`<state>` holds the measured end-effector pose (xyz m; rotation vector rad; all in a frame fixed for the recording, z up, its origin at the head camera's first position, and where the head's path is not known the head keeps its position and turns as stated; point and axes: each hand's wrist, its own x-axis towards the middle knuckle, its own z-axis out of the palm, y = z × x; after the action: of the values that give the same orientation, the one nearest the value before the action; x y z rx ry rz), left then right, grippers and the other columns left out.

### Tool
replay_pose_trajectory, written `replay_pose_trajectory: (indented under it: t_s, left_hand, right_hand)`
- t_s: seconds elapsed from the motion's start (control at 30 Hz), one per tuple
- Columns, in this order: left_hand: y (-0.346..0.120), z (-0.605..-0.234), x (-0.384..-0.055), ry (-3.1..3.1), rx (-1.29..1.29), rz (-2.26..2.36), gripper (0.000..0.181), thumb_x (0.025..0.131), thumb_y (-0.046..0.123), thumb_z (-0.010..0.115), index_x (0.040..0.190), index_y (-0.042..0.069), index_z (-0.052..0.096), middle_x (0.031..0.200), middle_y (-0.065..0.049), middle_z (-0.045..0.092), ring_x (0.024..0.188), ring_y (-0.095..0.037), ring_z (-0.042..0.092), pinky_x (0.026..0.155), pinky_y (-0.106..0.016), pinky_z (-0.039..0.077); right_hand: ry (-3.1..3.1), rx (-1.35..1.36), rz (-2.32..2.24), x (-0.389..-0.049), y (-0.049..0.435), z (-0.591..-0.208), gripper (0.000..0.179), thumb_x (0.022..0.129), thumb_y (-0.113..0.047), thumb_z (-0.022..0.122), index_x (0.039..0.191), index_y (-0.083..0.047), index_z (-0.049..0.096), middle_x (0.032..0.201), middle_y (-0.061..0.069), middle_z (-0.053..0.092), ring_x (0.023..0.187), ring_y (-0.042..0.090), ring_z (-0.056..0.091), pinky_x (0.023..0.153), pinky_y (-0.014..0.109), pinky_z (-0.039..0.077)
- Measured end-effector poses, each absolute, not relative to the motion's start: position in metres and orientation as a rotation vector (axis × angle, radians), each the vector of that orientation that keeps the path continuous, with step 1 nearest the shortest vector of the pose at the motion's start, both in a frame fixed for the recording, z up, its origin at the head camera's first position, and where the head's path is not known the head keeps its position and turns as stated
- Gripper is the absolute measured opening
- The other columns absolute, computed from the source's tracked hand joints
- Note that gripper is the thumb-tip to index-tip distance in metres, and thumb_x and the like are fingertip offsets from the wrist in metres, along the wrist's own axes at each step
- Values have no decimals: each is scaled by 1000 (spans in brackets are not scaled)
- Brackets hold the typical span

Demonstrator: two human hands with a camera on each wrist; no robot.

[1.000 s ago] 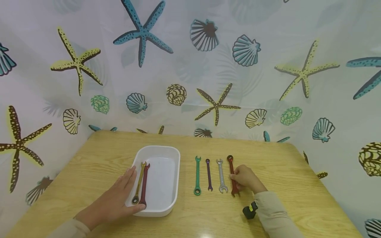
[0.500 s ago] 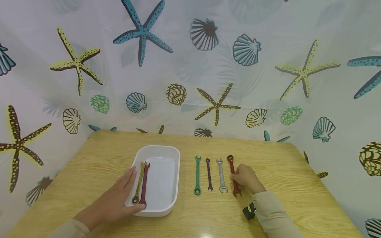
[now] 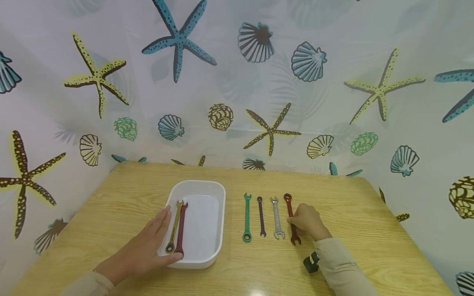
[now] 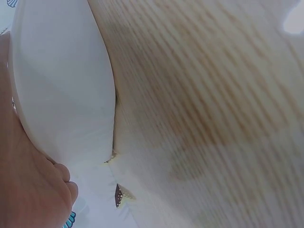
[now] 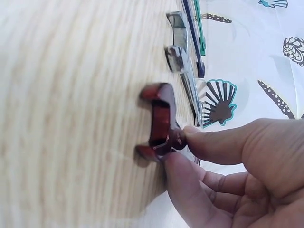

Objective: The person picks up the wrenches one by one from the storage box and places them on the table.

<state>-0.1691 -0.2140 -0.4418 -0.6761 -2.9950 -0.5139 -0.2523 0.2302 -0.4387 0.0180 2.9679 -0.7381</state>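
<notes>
My right hand [image 3: 308, 221] pinches the shank of a red combination wrench [image 3: 290, 209] between thumb and fingers, at the right end of a row of wrenches. The right wrist view shows the red wrench's open end [image 5: 161, 118] close over the wood. To its left lie a silver wrench [image 3: 276, 216], a purple wrench [image 3: 261, 218] and a green wrench [image 3: 247, 216]. My left hand [image 3: 142, 246] rests against the left side of a white plastic bin [image 3: 224, 213], fingers straight, thumb over the near corner. Inside the bin are a gold wrench [image 3: 175, 226] and a dark red wrench [image 3: 182, 226].
The wooden table [image 3: 237, 275] runs back to a hanging curtain [image 3: 237, 90] printed with starfish and shells, which also closes off both sides. A small black device [image 3: 311, 263] sits at my right wrist.
The open end of the red wrench has swung slightly to the right in my right hand's grip. My left hand stays on the bin.
</notes>
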Motion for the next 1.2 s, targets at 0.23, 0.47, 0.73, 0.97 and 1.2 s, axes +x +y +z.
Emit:
replay_pose_trajectory:
  t_s: [0.23,0.47,0.73,0.97,1.2]
  left_hand:
    - [-214,-441,-169,-2996,-682,-519,110,81,72,53,153,1,11,161,-15,4,146,-36,10,111,-57,23]
    - [-214,-440,-170,-2992,-685,-522,109,82,72,53,153,2,9,161,-15,4,146,-36,10,112,-56,23]
    - [-213,-441,-169,-2994,-677,-549,109,81,72,54,153,0,12,160,-16,4,145,-38,11,110,-57,25]
    - [-213,-441,-168,-2979,-669,-542,109,81,71,54,152,-1,14,160,-16,6,144,-38,14,110,-57,27]
    - [-213,-441,-169,-2977,-667,-543,109,81,71,54,152,-1,14,160,-16,7,144,-38,14,109,-58,27]
  right_hand:
    - [2972,14,-747,-252,230,-439,24,84,-13,72,65,1,66,55,4,61,43,11,56,40,19,42]
    - [2991,2,-746,-250,230,-437,23,83,-14,72,67,2,67,55,4,61,42,10,53,41,19,41]
    - [2995,-6,-761,-248,226,-423,26,86,-20,70,76,4,70,67,9,67,55,17,59,50,29,47]
    - [2946,-90,-944,-251,197,-398,32,90,-21,66,101,8,66,96,22,68,62,23,67,56,32,54]
    - [2580,-235,-1401,-252,141,-380,28,91,-16,65,110,6,63,92,16,69,69,23,69,63,31,58]
